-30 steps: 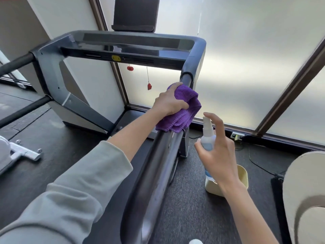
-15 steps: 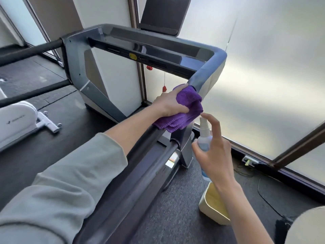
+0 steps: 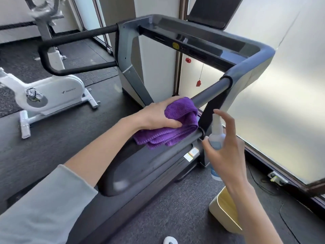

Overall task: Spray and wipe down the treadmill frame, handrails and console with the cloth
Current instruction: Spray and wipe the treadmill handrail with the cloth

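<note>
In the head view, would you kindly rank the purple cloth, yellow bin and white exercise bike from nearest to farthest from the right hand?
1. Purple cloth, just left of the right hand, on the handrail.
2. Yellow bin, on the floor below it.
3. White exercise bike, far left.

floor [image 3: 44, 155]: dark mat | on it: treadmill [image 3: 133, 81], white exercise bike [image 3: 52, 95], yellow bin [image 3: 226, 213]

The white exercise bike [image 3: 52, 92] carries a grey logo and brand word on its side housing; the letters are too small to read. The sticker [image 3: 191, 154] on the treadmill side rail and the yellow console label [image 3: 175, 45] are illegible.
</note>
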